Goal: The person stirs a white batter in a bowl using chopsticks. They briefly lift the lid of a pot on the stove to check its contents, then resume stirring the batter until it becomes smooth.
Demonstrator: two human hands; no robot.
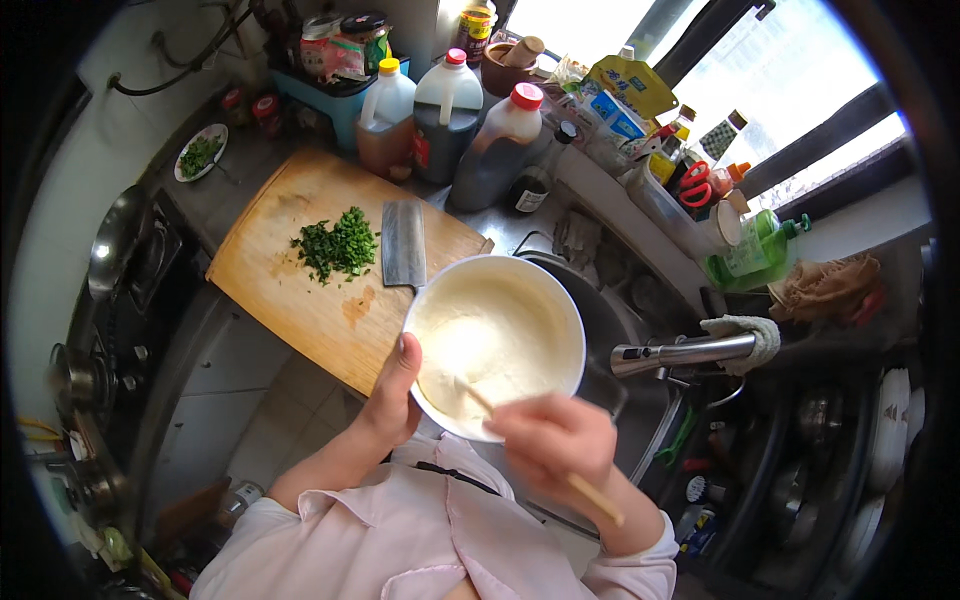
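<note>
My left hand (pixel 396 392) grips a white bowl (pixel 578 345) by its left rim, thumb over the edge and the other fingers hidden beneath. Pale, creamy batter (pixel 500 325) covers the bowl's inside. Chopsticks (pixel 597 500), light wood, run through my closed right hand (pixel 560 435), and their tips dip into the batter; I cannot tell whether there is one stick or two. Behind the bowl lies a wooden cutting board (pixel 265 225) with chopped greens (pixel 338 243) on it. A cleaver (pixel 403 245) rests flat beside the greens, its handle partly hidden by the bowl.
Large jugs of dark liquid (pixel 495 150) stand behind the board. A sink (pixel 625 300) with a faucet (pixel 690 352) lies to the right. At far left are a stove (pixel 150 260) and a small plate of greens (pixel 202 153). A dish rack (pixel 780 450) holds bowls and plates.
</note>
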